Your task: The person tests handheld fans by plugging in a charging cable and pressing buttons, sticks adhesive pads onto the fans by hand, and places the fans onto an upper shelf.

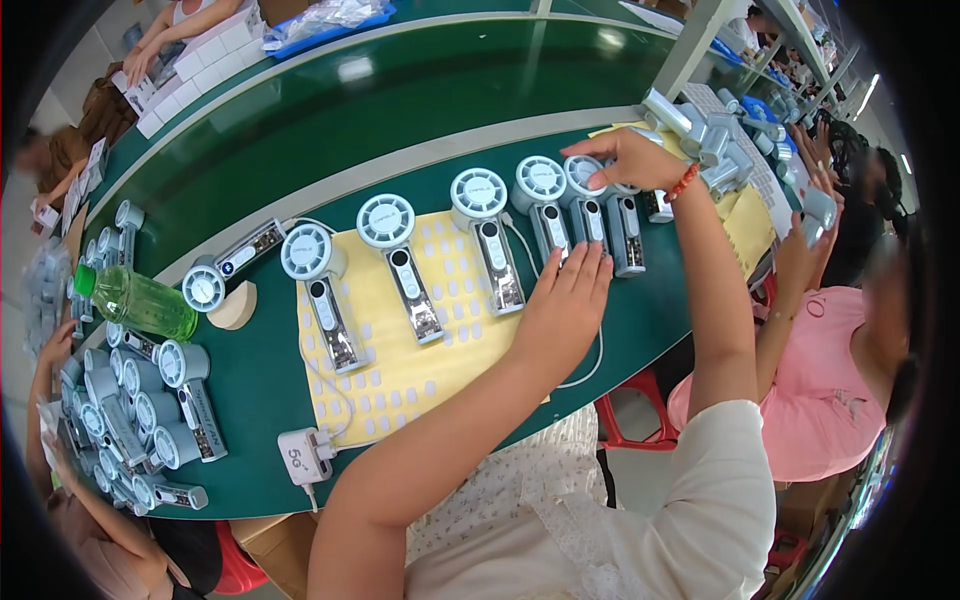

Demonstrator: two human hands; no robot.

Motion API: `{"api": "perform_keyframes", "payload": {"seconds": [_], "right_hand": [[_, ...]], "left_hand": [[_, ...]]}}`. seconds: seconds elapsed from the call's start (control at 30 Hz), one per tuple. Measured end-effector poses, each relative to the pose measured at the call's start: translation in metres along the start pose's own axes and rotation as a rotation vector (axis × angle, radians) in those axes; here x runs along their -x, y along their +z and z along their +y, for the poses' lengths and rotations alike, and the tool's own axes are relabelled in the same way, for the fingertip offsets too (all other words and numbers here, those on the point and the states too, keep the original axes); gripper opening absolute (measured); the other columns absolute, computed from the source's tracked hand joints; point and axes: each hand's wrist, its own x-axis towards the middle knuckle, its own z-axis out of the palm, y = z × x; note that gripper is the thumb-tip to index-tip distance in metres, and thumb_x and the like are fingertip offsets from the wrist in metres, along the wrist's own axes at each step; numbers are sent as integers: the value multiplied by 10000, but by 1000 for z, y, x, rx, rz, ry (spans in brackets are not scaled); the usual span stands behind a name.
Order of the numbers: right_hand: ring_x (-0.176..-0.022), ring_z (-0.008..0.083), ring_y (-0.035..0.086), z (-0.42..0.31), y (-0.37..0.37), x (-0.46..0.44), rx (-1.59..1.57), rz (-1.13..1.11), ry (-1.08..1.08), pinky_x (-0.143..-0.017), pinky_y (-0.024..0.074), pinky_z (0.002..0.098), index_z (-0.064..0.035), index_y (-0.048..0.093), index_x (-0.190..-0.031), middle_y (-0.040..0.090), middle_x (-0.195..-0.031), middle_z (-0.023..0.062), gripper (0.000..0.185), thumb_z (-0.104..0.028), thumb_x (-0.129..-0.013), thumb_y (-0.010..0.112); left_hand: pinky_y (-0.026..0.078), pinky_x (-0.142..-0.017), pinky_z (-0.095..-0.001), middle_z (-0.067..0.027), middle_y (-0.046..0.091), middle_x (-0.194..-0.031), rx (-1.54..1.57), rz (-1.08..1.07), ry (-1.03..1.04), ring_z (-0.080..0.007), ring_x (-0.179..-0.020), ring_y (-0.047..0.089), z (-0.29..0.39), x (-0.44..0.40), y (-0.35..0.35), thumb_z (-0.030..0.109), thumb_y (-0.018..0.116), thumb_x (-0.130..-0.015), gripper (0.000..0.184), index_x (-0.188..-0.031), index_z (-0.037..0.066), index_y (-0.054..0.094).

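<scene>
Green worktop [255, 385], pink-shirted co-worker [815, 375] at right. Left hand [572, 292]: fingers pressed together, nearly flat, tips at fan handles. Right hand [635, 160]: thumb and fingers spread over head of handheld fan [590, 218], in row right of yellow sheet [450, 375]. More fans on sheet; farther left, white adapter [300, 457], green bottle [148, 303], fan heap [140, 410].

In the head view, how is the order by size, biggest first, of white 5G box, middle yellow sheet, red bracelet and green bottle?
Middle yellow sheet
Green bottle
White 5G box
Red bracelet
</scene>
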Motion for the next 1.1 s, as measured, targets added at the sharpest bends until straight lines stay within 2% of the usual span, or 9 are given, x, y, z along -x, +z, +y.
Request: {"api": "perform_keyframes", "payload": {"seconds": [0.3,0.4,0.43,0.53,0.67,0.7,0.83,1.0,1.1], "right_hand": [[-1019,162,577,13,-6,-3,-87,-73,15,-903,441,290,-63,577,-1212,623,-1126,94,496,-148,-747,724],[-1095,171,534,16,-12,16,84,171,-137,-942,412,310,-48,546,-1239,592,-1175,109,484,-240,-813,670],[-1144,185,496,23,-15,18,-148,260,-200,-960,393,328,-31,529,-1245,573,-1193,115,499,-324,-852,623],[-1115,204,514,24,-19,41,-180,421,-25,-950,399,320,-5,528,-1234,585,-1159,116,527,-339,-843,638],[-1057,169,529,31,-8,51,13,290,222,-937,398,303,-27,538,-1236,583,-1162,72,469,-271,-848,639],[-1045,158,527,32,-7,50,111,270,256,-924,403,298,-18,533,-1238,591,-1143,72,480,-270,-845,646],[-1003,142,527,49,7,51,-132,324,74,-902,409,291,-31,541,-1233,603,-1109,74,477,-279,-841,650],[-950,135,540,59,18,48,-324,421,-6,-862,420,280,-46,584,-1177,634,-1025,59,427,-264,-821,671],[-936,141,560,53,27,41,-241,531,54,-835,436,278,-28,603,-1123,639,-999,52,400,-256,-806,688]], "left_hand": [[286,-1052,-451,-157,459,-1313,28,-24,-15,-267,-1240,426,1,0,-3,54,511,-794,480,-1269,5,452],[266,-1059,-469,-146,448,-1325,9,-48,-22,-262,-1253,410,3,-1,-7,49,510,-795,484,-1274,17,450],[257,-1059,-481,-141,438,-1336,23,-48,-30,-258,-1261,401,3,0,-7,45,510,-795,487,-1278,24,449],[259,-1058,-478,-143,433,-1342,32,-49,-27,-258,-1262,400,2,-1,-8,41,509,-794,487,-1278,28,450],[289,-1039,-474,-136,436,-1342,0,19,-21,-260,-1254,411,7,-3,-7,42,505,-793,494,-1284,34,449],[304,-1032,-461,-136,434,-1344,-14,24,27,-263,-1249,418,9,-6,-11,61,511,-791,498,-1285,31,448],[296,-1044,-427,-131,415,-1367,71,-46,228,-257,-1256,409,20,-3,-5,162,551,-803,502,-1278,29,454],[250,-1069,-411,-111,363,-1408,166,-140,163,-251,-1296,346,16,-2,-1,292,589,-826,582,-1314,30,409],[241,-1074,-404,-99,341,-1423,193,-180,142,-248,-1310,321,18,-4,-6,342,600,-819,639,-1333,30,382]]}}
